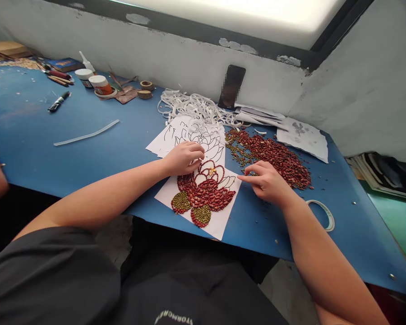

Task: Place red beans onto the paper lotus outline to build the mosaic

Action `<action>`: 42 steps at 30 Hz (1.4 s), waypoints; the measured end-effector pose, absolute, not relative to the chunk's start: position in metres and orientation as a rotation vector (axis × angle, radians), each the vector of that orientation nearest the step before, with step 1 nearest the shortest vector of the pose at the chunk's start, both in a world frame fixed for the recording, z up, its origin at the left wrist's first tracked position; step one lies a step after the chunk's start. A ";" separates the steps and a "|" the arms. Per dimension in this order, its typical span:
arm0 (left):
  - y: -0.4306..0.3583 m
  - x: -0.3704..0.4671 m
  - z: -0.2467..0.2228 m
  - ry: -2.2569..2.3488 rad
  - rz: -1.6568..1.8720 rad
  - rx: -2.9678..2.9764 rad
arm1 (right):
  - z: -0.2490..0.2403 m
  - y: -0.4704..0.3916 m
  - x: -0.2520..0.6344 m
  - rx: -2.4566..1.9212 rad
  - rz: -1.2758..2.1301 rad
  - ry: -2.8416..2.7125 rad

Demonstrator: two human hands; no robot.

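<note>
1. Centrally, the seed picture (208,195) lies on the worktop (88,164), between both hands.
2. Left hand (185,158): nearer, at its far-left edge; fingers curled, grip cannot be told.
3. Right hand (269,182): at the right corner, fingers apart.

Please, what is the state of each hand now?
Left hand: fingers curled; whether holding anything, cannot tell.
Right hand: open, index finger extended near the paper's corner.

My left fingers (196,155) block part of the line drawing (206,141) under them. Phone (228,85) beyond them's partly pixelated, sorry.
</note>
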State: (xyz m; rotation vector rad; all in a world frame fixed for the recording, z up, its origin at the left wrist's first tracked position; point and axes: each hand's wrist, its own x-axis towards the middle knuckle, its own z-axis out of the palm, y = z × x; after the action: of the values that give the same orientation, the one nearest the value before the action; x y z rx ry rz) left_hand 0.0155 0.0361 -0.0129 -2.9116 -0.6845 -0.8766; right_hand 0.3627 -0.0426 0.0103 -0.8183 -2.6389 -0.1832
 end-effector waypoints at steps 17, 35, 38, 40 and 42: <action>0.038 0.014 -0.014 -0.714 -0.867 -2.926 | 0.007 -0.046 0.359 -0.853 -0.157 -2.786; 0.038 0.014 -0.013 -0.742 -0.850 -2.949 | 0.007 -0.044 0.362 -1.050 0.280 -2.546; 0.037 0.014 -0.013 -0.752 -0.843 -2.952 | 0.003 -0.044 0.354 -1.021 0.340 -2.604; 0.037 0.014 -0.013 -0.754 -0.837 -2.955 | 0.001 -0.042 0.355 -1.033 0.321 -2.617; 0.037 0.014 -0.012 -0.752 -0.829 -2.959 | -0.001 -0.039 0.360 -1.047 0.287 -2.624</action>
State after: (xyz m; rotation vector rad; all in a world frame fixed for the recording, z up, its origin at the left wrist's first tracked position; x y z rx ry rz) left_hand 0.0140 0.0375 -0.0123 -2.9589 -0.7517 -0.8286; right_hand 0.3605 -0.0390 -0.0011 -1.0466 -2.6244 0.2868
